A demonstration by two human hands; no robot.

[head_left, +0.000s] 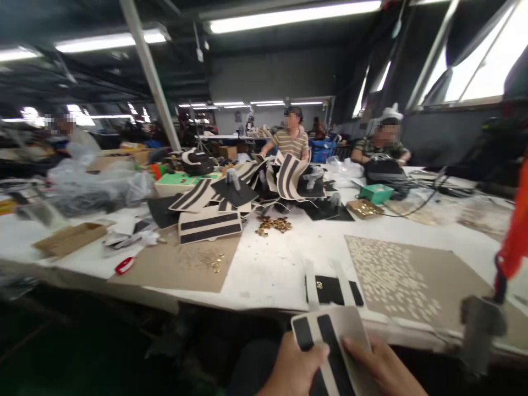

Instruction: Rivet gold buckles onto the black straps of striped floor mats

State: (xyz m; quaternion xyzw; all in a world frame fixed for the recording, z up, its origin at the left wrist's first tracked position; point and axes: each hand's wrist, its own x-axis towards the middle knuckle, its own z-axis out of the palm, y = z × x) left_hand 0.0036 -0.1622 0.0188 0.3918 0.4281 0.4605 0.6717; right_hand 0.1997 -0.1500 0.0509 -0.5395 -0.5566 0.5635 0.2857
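Observation:
Low in the view, I hold a cream panel with black stripes (pixel 330 335), perhaps leather or fabric. My left hand (pixel 293 364) grips its left side, thumb lying on the striped face. My right hand (pixel 381 363) is closed on the right side, its thumb near a plain cream part. Just beyond the panel, a black flap (pixel 332 290) with a small gold fitting (pixel 319 285) rests at the table's front edge. Two pale strips (pixel 344 283) cross it; whether they join the held panel I cannot tell. The panel's lower end is cut off by the frame.
Small gold metal parts (pixel 274 224) lie mid-table before a heap of striped pieces (pixel 210 226). Cardboard sheets (pixel 181 275) flank them, the right one bearing many small pale pieces (pixel 391 275). An orange-and-grey hanging tool (pixel 484 324) is at right. Two co-workers (pixel 292 140) sit across the table.

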